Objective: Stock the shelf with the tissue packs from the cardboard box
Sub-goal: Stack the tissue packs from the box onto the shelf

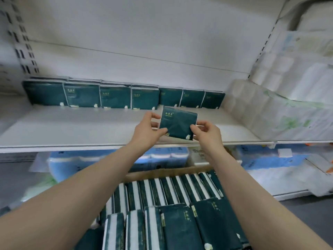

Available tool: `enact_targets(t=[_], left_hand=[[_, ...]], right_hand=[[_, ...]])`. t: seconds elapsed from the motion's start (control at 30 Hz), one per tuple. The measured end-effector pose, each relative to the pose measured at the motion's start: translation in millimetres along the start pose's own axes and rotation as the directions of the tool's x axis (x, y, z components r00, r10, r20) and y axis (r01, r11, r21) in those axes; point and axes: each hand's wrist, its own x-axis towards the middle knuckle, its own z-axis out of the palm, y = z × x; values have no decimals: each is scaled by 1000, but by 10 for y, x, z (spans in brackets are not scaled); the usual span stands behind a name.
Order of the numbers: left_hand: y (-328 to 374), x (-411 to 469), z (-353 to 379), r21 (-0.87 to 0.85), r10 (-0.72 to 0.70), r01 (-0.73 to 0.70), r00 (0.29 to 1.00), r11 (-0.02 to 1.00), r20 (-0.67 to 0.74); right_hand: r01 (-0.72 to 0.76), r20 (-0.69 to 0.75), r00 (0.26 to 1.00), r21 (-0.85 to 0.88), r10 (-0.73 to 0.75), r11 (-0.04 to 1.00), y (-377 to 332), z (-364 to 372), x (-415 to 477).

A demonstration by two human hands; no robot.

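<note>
1. Left hand [147, 129] and right hand [207, 134] pinch one dark-green plastic-wrapped tissue pack [177, 123] by its lower corners, above the white metal shelf [72, 129].
2. Risk: slick wrap, corner-only hold; pack may slip or topple the standing back row [122, 95].
3. Brown cardboard box [162, 173] below holds many more.

Hangs slightly tilted, face forward, above the front of the white shelf [72, 127]: one square dark green tissue pack [177, 122] with pale print, pinched at its left edge by the left hand [147, 131] and at its lower right corner by the right hand [207, 134]. Stands upright along the shelf's back, edge to edge: a row of packs [115, 96]. Sits below, open: a cardboard box [162, 173] crammed with boxed packs [171, 193], mostly on edge, white sides up.
</note>
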Motion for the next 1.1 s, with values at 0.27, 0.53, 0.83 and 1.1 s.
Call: enact_targets(t=[0.27, 0.53, 0.83, 1.1], left_hand=[[-107, 636, -10, 194, 96, -81, 993, 978, -69], [-198, 1204, 246, 298, 176, -136, 978, 945, -111], [-366, 1374, 298, 238, 190, -161, 976, 958, -105], [-362, 1352, 312, 207, 150, -133, 986, 969, -69]], right_hand=[[119, 31, 993, -57, -118, 991, -74, 365, 679], [156, -6, 987, -97, -158, 983, 125, 602, 1253], [172, -3, 985, -144, -174, 975, 315, 757, 1470], [189, 120, 979, -209, -167, 959, 351, 769, 1499]])
